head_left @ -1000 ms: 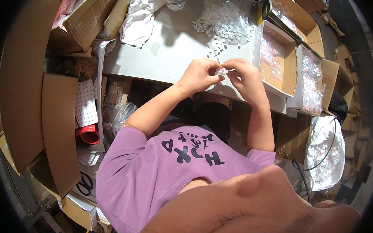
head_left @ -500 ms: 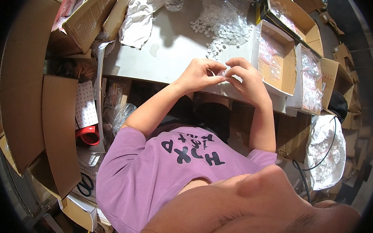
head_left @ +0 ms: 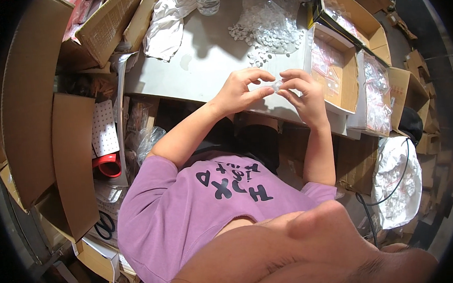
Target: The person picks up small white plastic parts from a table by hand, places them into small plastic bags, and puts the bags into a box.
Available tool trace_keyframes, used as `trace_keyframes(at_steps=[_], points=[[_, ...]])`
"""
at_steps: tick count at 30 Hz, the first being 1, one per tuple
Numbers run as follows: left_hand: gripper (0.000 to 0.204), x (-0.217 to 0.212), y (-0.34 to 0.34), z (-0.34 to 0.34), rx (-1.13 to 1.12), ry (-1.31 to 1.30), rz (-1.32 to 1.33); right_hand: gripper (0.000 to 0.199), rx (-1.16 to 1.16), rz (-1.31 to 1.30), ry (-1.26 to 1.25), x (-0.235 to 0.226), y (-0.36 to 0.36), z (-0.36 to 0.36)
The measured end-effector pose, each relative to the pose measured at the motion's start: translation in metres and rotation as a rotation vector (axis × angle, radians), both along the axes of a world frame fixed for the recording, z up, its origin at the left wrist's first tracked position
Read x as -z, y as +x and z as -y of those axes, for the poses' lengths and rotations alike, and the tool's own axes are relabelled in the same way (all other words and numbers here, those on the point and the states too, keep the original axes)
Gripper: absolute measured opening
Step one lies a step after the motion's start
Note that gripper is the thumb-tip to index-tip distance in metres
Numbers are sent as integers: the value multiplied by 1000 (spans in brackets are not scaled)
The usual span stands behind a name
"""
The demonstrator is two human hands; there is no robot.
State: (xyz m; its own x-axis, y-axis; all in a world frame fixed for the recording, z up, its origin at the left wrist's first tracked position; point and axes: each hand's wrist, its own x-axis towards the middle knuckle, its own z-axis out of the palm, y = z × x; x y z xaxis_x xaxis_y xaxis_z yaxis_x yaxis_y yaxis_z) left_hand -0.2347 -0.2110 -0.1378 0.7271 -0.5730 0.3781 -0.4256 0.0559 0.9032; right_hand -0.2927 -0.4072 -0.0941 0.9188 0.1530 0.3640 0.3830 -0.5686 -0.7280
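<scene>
Above the table's near edge my two hands meet at the fingertips around a small, clear whitish piece (head_left: 276,85), perhaps plastic; its exact kind is too small to tell. My left hand (head_left: 240,93) pinches it from the left with thumb and fingers. From the other side my right hand (head_left: 306,97) pinches it too, fingers bent. Just beyond them lies a loose spread of small white round pieces (head_left: 258,54), spilling from a clear plastic bag (head_left: 273,16) on the grey-white table (head_left: 167,80).
Right of my hands stands an open carton (head_left: 347,86) with small clear bags inside; another box of clear bags (head_left: 377,95) adjoins it. A white cloth (head_left: 164,34) and a clear bottle (head_left: 208,1) lie at the back. Tall cardboard boxes (head_left: 74,159) flank my left side.
My fingertips have parted slightly, so the small clear piece between them shows more plainly. Both hands stay in nearly the same place.
</scene>
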Motion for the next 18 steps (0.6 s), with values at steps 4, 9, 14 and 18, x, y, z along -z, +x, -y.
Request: trace_keyframes(at_steps=[4, 9, 14, 18], points=[[14, -2, -1, 2, 12, -25, 52, 14, -49, -2, -58, -2, -2, 0], [8, -3, -5, 7, -25, 24, 166, 15, 40, -196, 88, -3, -9, -4], [6, -4, -12, 13, -97, 79, 252, 10, 54, 4, -215, -6, -12, -8], [7, -6, -16, 16, -86, 58, 243, 8, 113, -32, -275, -10, -21, -6]])
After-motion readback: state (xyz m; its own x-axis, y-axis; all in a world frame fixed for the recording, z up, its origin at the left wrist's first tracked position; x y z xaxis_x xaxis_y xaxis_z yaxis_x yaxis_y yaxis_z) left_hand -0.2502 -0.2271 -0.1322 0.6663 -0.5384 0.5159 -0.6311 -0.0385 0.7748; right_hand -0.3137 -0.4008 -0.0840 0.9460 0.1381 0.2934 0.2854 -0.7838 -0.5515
